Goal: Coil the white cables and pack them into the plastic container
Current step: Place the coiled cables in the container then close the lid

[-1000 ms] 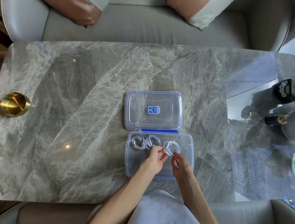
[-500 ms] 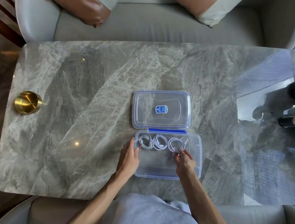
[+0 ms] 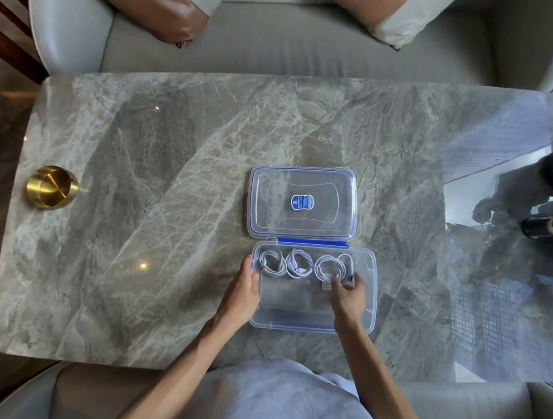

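Packing is nearly done, I reckon. All three white cables (image 3: 300,263) are coiled and sitting in a row along the far wall of the plastic container (image 3: 368,309), right under the hinge. I lined them up side by side rather than stacking them, so nothing stands proud of the rim when the lid (image 3: 303,205) comes over. The lid is flipped fully open and lies flat on the tabletop (image 3: 166,196) behind the box, out of my way.

My left hand (image 3: 243,291) is laid against the outside of the container's left wall with the fingers fairly straight. It's bracing the box, not gripping it, because that light plastic would probably skate on polished marble.

My right hand (image 3: 348,296) is inside the box with its fingers bent down onto the loose plug end of the right-hand coil. (Honestly can't tell from this angle whether I'm pinching it or just pushing it down.) My guess is that end wants to spring out, which is why the hand is parked there.

The near half of the box has no cables in it. The brass dish (image 3: 52,187) sits well away at the left edge.
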